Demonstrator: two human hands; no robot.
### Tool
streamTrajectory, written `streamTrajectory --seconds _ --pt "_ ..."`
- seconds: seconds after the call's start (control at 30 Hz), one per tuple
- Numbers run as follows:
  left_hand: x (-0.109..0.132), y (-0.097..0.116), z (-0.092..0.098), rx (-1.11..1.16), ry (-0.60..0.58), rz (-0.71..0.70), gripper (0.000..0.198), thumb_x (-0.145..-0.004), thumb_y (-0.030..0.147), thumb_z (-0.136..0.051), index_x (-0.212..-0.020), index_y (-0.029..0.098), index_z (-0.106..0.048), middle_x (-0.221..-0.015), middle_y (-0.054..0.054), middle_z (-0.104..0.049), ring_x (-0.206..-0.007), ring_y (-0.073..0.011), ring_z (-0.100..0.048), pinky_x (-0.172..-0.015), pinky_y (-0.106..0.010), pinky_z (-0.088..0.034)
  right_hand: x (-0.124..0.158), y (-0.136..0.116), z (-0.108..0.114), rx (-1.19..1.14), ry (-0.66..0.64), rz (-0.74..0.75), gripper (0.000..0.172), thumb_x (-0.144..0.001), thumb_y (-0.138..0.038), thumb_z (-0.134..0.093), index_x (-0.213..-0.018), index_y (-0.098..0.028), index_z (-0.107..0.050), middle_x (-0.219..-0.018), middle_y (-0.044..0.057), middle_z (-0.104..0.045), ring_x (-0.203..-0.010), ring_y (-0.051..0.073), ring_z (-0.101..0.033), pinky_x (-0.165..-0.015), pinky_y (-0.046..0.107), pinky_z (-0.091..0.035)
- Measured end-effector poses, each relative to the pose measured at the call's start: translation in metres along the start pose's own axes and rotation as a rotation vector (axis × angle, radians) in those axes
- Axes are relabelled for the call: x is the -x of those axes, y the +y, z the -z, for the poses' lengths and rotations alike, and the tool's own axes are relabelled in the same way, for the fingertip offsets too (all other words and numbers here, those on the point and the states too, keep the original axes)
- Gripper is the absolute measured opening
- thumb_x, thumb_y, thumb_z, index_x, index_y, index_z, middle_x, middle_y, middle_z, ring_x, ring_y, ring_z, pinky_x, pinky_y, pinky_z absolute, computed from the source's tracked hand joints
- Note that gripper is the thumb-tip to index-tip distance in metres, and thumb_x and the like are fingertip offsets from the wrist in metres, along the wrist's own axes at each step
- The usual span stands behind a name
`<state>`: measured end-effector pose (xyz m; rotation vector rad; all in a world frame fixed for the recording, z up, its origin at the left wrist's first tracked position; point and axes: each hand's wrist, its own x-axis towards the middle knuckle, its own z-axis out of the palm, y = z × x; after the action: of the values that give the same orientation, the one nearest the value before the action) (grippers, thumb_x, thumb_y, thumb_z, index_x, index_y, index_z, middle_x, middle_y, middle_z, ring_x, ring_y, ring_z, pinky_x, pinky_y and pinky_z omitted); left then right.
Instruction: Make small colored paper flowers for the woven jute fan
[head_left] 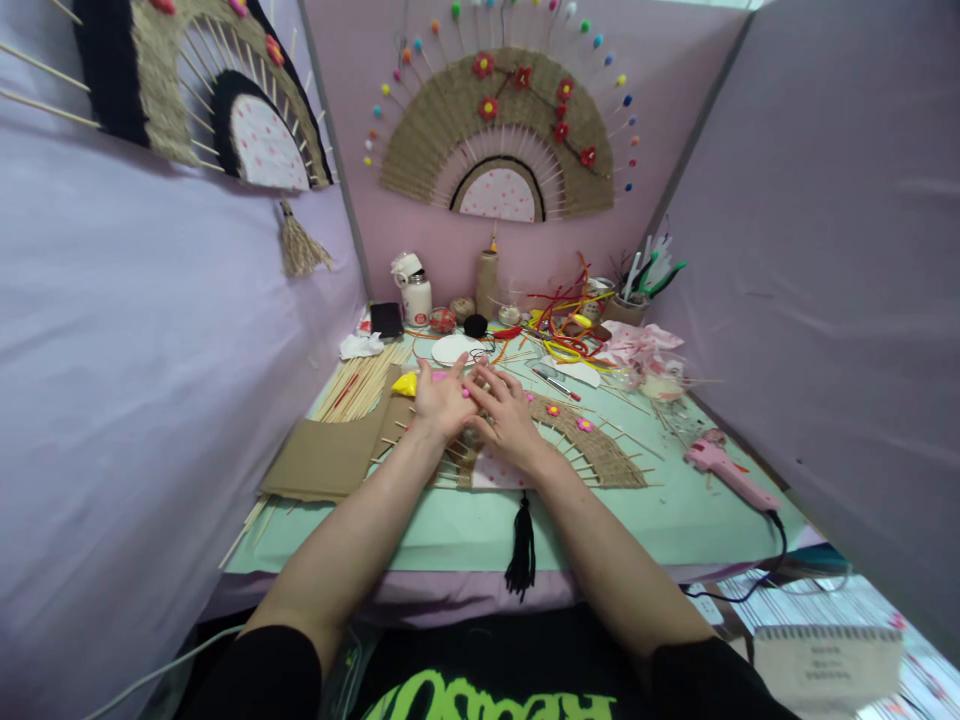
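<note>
My left hand [444, 398] is turned palm up, its fingers stretched out. On its palm a small bright pink lump [466, 393], like soft clay, shows by the right fingertips. My right hand [504, 412] lies palm down across the left, fingers extended and spread over that palm. Beneath both hands is a burlap-covered fan [619, 460] with thin stick ribs, pink and orange flowers [585, 425] and a pale dotted base [495, 472]. A black tassel [521, 548] hangs from it over the table's front edge. Part of the fan is hidden by my hands.
Brown cardboard [322, 458], bamboo sticks [360, 385] and a yellow packet [406, 385] lie left. A pink glue gun [731, 475] with its cord is at right. Coloured pipe cleaners [574, 300], a white bottle [415, 295] and a tool holder [630, 310] stand behind. Finished fans [427, 130] hang on the walls.
</note>
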<state>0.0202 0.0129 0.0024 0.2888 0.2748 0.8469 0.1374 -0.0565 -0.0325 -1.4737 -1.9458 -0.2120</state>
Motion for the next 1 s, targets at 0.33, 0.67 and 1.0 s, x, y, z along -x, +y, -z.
streamTrajectory --seconds 0.33,0.67,1.0 --pt "0.0 0.004 0.001 0.008 -0.025 -0.013 0.075 -0.085 0.073 -0.022 -0.115 0.014 -0.056 -0.109 -0.018 -0.065 -0.101 -0.0292 -0.064 -0.08 -0.045 -0.053 0.0 -0.001 0.003 0.025 -0.003 -0.021 0.05 -0.09 -0.053 -0.048 -0.132 -0.029 -0.056 -0.149 0.005 -0.039 -0.131 0.028 -0.03 -0.11 0.046 -0.027" --pt "-0.005 -0.015 0.001 -0.016 0.082 0.135 0.076 -0.09 0.064 -0.018 -0.113 0.003 -0.058 -0.093 -0.021 -0.066 -0.088 -0.0258 -0.067 -0.067 -0.032 -0.056 -0.001 0.012 0.007 -0.146 0.163 -0.129 0.045 -0.093 -0.046 -0.043 -0.131 -0.025 -0.055 -0.139 0.008 -0.051 -0.126 0.024 -0.041 -0.107 0.045 -0.031" --pt "0.002 -0.014 -0.005 -0.087 0.2 0.304 0.034 -0.097 0.033 -0.036 -0.081 0.01 -0.055 -0.055 0.003 -0.045 -0.037 -0.001 -0.038 -0.031 -0.006 -0.025 -0.009 0.079 0.056 0.012 -0.127 -0.482 0.03 -0.089 -0.022 -0.046 -0.105 -0.023 -0.071 -0.112 0.007 -0.07 -0.106 0.023 -0.061 -0.092 0.037 -0.044"
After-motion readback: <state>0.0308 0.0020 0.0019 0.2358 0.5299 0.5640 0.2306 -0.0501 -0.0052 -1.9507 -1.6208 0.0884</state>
